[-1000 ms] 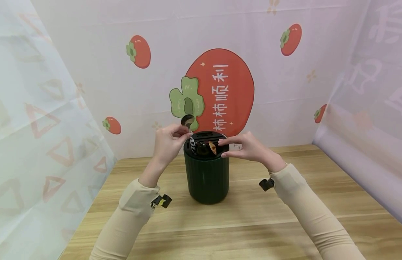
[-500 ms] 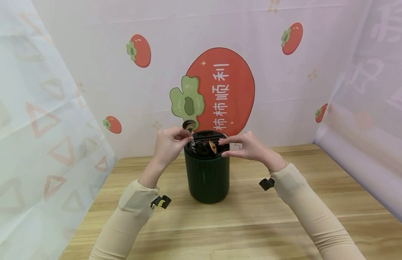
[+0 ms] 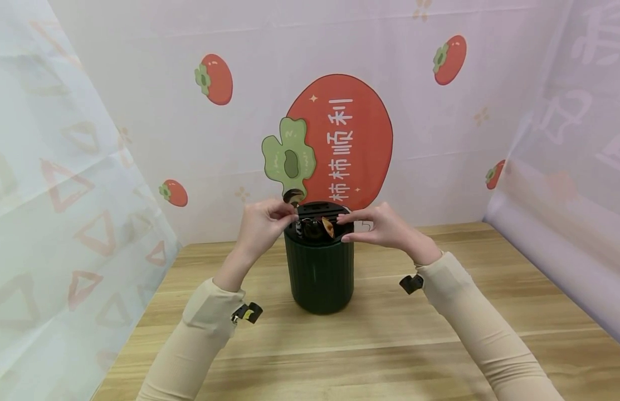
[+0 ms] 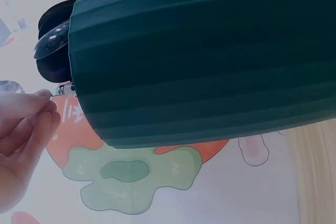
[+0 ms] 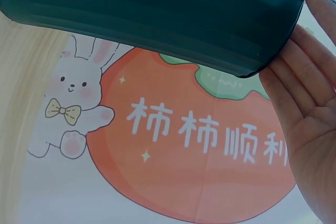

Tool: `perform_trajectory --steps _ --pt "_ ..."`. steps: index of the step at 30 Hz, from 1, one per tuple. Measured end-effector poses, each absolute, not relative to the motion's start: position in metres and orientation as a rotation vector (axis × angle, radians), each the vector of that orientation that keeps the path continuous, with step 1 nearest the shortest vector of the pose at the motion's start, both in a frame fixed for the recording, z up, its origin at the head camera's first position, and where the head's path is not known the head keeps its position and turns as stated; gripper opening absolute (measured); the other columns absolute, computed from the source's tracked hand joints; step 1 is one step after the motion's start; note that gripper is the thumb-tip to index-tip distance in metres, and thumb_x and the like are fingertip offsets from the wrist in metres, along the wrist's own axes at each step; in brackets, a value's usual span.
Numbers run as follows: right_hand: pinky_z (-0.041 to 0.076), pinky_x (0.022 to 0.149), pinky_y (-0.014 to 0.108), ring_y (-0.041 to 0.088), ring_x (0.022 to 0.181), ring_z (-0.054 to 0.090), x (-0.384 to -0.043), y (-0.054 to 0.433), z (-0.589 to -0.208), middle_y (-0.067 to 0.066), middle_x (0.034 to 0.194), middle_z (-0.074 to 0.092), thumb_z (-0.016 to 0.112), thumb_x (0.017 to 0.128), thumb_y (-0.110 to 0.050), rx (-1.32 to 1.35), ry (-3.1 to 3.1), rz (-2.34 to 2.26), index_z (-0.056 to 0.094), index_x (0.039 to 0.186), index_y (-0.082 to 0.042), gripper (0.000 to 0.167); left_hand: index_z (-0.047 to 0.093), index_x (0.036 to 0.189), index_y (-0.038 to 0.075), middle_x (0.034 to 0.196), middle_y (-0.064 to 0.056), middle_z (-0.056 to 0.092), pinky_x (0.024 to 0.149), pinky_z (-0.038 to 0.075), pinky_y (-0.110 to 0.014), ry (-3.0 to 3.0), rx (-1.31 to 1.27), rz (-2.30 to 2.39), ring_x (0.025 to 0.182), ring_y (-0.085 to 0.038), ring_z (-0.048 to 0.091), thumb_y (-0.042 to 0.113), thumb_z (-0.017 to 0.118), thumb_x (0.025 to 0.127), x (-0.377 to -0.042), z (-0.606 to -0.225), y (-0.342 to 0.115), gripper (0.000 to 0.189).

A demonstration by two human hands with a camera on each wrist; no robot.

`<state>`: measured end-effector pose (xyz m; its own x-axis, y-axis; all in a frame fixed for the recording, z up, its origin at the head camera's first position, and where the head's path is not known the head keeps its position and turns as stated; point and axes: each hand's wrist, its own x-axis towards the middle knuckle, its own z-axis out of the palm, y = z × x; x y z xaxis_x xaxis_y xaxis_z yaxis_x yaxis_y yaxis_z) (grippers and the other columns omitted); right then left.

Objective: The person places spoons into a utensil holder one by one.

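Note:
In the head view a dark green ribbed utensil holder stands upright with a black slotted top. My left hand pinches a metal spoon just below its bowl; the bowl points up, and the patterned handle reaches down into the holder's left side. At the opposite side, my right hand rests on the rim with its fingers extended, as the right wrist view also shows. Between the hands, an orange-brown utensil end and dark rounded utensil heads stick out of the top.
The holder stands on a wood-grain table. Behind it hangs a white cloth backdrop with printed persimmons, and pale cloth sides close in left and right. Small black devices are strapped at both sleeve cuffs.
The left hand and the pinched spoon have lowered, so the handle sits deeper in the holder and the bowl is closer to the rim. My right hand has stayed in place.

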<state>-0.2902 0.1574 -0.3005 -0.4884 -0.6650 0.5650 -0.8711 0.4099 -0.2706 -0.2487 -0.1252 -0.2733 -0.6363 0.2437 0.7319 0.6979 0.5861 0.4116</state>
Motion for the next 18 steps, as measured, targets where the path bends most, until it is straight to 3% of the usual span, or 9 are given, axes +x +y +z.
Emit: perform_trajectory --steps 10,18 --pt "0.05 0.066 0.023 0.003 0.084 0.065 -0.29 0.159 -0.3 -0.004 0.11 0.071 0.077 0.078 -0.037 1.325 -2.303 0.778 0.071 0.114 -0.016 0.042 0.075 0.079 0.005 0.079 -0.004 0.073 0.062 0.057 -0.025 -2.236 -0.752 -0.902 0.067 -0.013 0.069 0.008 0.076 0.079 -0.247 -0.272 -0.127 0.003" --pt "0.053 0.072 0.025 0.004 0.091 0.066 -0.29 0.159 -0.3 -0.005 0.11 0.071 0.077 0.078 -0.035 1.331 -2.293 0.767 0.071 0.114 -0.016 0.041 0.072 0.084 0.006 0.079 -0.006 0.071 0.068 0.055 -0.032 -2.369 -0.572 -0.882 0.07 -0.016 0.065 0.008 0.069 0.084 -0.243 -0.268 -0.138 0.004"
